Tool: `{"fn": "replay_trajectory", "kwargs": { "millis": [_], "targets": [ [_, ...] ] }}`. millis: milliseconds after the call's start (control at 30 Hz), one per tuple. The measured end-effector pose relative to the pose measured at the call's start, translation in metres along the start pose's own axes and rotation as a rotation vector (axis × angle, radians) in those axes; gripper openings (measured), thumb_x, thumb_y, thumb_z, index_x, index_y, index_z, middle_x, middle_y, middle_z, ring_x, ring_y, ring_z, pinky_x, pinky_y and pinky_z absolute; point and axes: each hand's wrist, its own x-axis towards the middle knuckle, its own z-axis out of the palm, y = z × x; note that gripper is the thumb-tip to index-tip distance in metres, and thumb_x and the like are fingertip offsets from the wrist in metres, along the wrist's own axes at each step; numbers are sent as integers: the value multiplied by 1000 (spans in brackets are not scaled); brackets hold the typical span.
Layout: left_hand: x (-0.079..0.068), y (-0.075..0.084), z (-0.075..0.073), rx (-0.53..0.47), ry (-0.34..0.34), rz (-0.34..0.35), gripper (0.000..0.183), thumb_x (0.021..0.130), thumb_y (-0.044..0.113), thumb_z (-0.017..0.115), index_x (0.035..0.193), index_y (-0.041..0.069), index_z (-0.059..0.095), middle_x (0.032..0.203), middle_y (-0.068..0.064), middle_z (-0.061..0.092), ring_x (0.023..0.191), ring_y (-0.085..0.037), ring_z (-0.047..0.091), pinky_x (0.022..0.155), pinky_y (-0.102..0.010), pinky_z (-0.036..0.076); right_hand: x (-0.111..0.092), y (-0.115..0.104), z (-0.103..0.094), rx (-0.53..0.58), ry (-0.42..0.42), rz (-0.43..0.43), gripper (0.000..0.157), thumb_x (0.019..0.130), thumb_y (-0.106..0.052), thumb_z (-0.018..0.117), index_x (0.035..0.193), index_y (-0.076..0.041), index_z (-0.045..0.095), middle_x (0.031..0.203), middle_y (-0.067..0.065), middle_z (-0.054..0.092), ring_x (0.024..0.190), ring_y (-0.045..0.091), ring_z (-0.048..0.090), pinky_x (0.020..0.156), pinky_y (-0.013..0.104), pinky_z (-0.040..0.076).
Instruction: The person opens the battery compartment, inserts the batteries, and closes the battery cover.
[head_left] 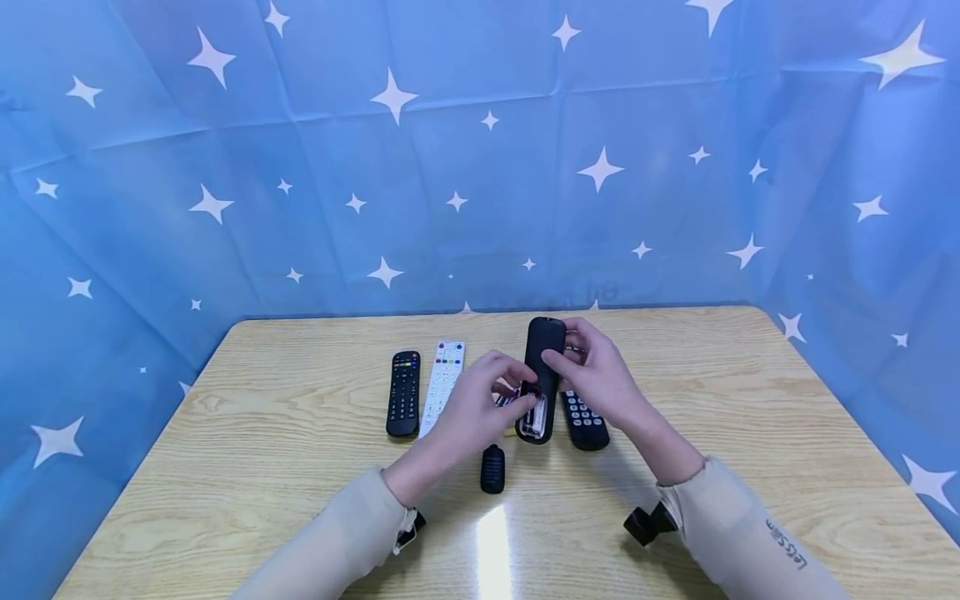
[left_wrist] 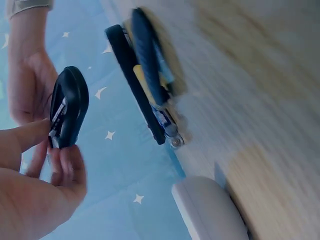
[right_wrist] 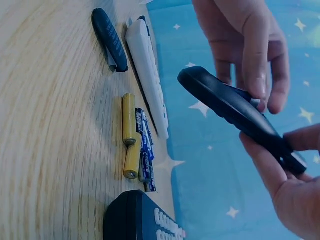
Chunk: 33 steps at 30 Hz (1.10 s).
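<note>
I found the held remote (head_left: 547, 381) raised above the bench (head_left: 300, 400), its keyless back towards me and its battery compartment (head_left: 532, 434) uncovered at the near end. My right hand (head_left: 600, 379) gripped the far part of it, thumb laid on the back and fingers behind. My left hand (head_left: 482, 398) pinched a small dark piece (head_left: 530, 388) between thumb and fingertips at the compartment; the piece was largely hidden, and I could not establish what it was. A silvery battery (head_left: 539, 414) lay inside the compartment.

Positions on the bench were taken from the held remote. To its left lay a white remote (head_left: 447, 375), partly covered by my left hand, and farther left a black remote (head_left: 403, 396), both keys up. Just to its right lay a white-keyed remote (head_left: 587, 427). Nearer to me and slightly left lay a black lid (head_left: 492, 469). Below it and close on its left, mostly screened in the head view, lay yellow batteries (right_wrist: 129, 119) and blue batteries (right_wrist: 146, 137) in one cluster. Beyond it hung a starred blue curtain (head_left: 495, 183).
</note>
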Motion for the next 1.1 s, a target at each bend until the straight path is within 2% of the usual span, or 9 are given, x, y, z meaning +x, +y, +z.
{"fn": "replay_trajectory", "kwargs": {
  "millis": [133, 267, 400, 500, 600, 733, 833, 933, 1100],
  "targets": [
    [2, -1, -4, -248, -22, -264, 46, 83, 13, 76, 123, 8, 54, 106, -6, 58, 95, -20, 59, 80, -30, 53, -1, -1, 0, 15, -2, 0, 41, 95, -14, 61, 130, -2, 43, 117, 20, 59, 97, 28, 65, 66, 40, 57],
    [4, -3, -7, -422, -64, -442, 51, 82, 14, 78, 126, 8, 53, 111, -7, 60, 98, -22, 60, 84, -39, 52, -1, -2, 1, 35, -9, -13, 41, 95, -14, 62, 130, -2, 43, 118, 20, 58, 98, 29, 64, 67, 41, 57],
    [5, -3, -9, -513, -112, -525, 43, 82, 14, 77, 120, 11, 57, 113, -9, 58, 98, -23, 62, 89, -48, 50, -1, -1, 1, 29, -17, -28, 41, 95, -14, 62, 130, -3, 44, 117, 20, 59, 97, 29, 64, 67, 40, 57],
    [6, -3, -11, -545, -129, -543, 42, 82, 12, 76, 119, 11, 57, 114, -12, 56, 97, -24, 62, 90, -53, 48, -2, -1, 1, 28, -21, -40, 40, 95, -15, 62, 130, -3, 44, 116, 20, 59, 95, 29, 65, 67, 40, 57],
    [7, -2, -12, -553, -138, -550, 42, 82, 10, 76, 119, 12, 56, 115, -13, 55, 95, -24, 63, 88, -53, 49, -3, -1, 2, 36, -24, -58, 40, 95, -14, 62, 130, -4, 45, 116, 19, 60, 95, 29, 65, 67, 41, 57],
    [7, 0, -12, -521, -130, -521, 43, 81, 9, 77, 118, 12, 56, 113, -12, 56, 95, -24, 63, 84, -47, 52, -3, -2, 2, 44, -20, -82, 39, 95, -13, 62, 129, -4, 46, 116, 19, 59, 95, 30, 65, 67, 40, 57],
    [6, 1, -11, -409, -97, -435, 44, 81, 12, 78, 119, 13, 55, 109, -9, 59, 93, -22, 63, 80, -40, 54, -3, -2, 3, 41, -8, -87, 40, 95, -13, 62, 129, -3, 45, 117, 19, 59, 96, 30, 65, 67, 39, 57],
    [3, 2, -9, -244, -43, -308, 44, 83, 15, 77, 119, 12, 53, 104, -6, 60, 88, -18, 63, 73, -32, 55, -3, -2, 3, 44, 12, -85, 40, 95, -13, 62, 130, -2, 45, 118, 19, 59, 98, 29, 64, 68, 39, 58],
    [0, 5, -2, 105, 69, -13, 26, 85, 15, 75, 105, 10, 58, 99, -1, 56, 79, -10, 61, 67, -24, 55, -2, -1, 2, 54, 48, -94, 41, 95, -15, 62, 131, -3, 44, 119, 20, 59, 99, 29, 64, 69, 39, 58]
  ]
}}
